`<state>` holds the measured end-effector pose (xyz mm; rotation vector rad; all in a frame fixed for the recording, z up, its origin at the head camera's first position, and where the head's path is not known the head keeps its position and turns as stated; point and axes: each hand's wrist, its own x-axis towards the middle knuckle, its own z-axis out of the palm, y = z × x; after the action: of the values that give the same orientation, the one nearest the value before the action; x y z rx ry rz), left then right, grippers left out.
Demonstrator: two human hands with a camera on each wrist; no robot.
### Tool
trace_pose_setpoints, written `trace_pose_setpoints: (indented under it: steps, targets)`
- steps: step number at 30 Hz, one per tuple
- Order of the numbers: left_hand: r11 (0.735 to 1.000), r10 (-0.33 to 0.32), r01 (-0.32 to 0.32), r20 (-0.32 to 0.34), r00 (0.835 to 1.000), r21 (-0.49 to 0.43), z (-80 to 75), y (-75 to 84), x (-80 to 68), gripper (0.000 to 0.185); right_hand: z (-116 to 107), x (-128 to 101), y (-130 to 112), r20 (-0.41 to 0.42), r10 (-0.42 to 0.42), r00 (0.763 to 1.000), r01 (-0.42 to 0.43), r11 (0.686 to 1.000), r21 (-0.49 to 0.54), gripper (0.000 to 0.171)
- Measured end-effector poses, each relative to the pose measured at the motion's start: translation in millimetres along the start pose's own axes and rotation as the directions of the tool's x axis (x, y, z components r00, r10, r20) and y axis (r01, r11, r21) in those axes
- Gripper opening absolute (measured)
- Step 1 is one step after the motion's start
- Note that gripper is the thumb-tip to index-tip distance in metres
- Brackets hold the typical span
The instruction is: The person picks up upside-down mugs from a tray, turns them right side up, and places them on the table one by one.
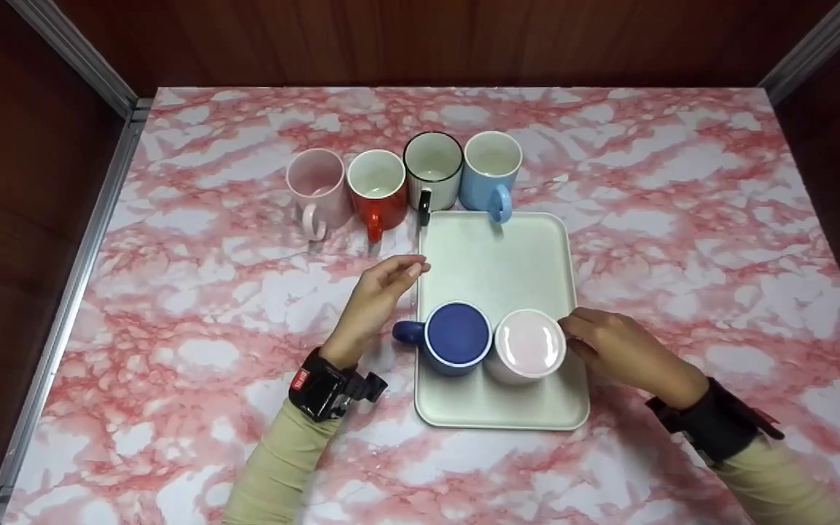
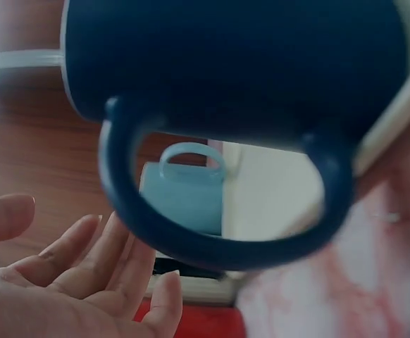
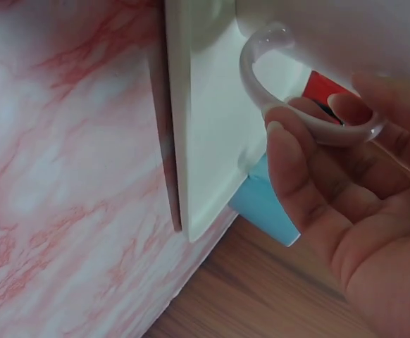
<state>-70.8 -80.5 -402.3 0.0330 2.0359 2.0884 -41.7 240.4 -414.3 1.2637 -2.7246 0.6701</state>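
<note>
White mug [image 1: 526, 348] (on tray [image 1: 507, 255]), right hand [image 1: 620, 350] touching — handle

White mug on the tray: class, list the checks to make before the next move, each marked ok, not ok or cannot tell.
1. Right hand fingers on the white mug handle: ok.
2. Left hand open, holding nothing: ok.
3. White mug and dark blue mug both upside down on the tray: ok.
4. Gap between those two mugs: cannot tell.
5. Free tray space behind them: ok.
</note>
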Motion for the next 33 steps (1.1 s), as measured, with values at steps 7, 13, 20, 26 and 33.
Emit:
trace_pose_setpoints:
  steps: [7, 13, 20, 26, 33]
  targets:
    - [0.998, 0.027, -0.03, 0.051, 0.998, 0.051, 10.0, 11.6, 1.4, 0.026, 5, -4, -1, -0.039, -0.033, 0.999, 0.032, 0.999, -0.02, 0.025]
    - [0.999, 0.021, -0.025, 0.089, 0.996, 0.039, 15.5, 15.2, 0.8, 0.026, 4, -6, 0, -0.056, -0.055, 0.997, 0.056, 0.998, 0.021, 0.029]
    - [0.999, 0.031, -0.033, 0.104, 0.994, 0.018, 16.4, 15.7, 0.2, 0.025, 0, -7, 1, -0.112, -0.094, 0.989, 0.1, 0.994, 0.047, 0.034]
    - [0.998, 0.065, -0.065, 0.096, 0.993, -0.004, 16.8, 18.4, -2.4, 0.025, -5, -6, 1, -0.211, -0.03, 0.977, 0.042, 0.998, 0.051, 0.029]
    - [0.993, 0.113, -0.111, 0.101, 0.988, -0.028, 21.7, 21.7, -7.1, 0.025, -17, -4, -2, -0.291, 0.137, 0.947, -0.083, 0.978, 0.191, 0.022]
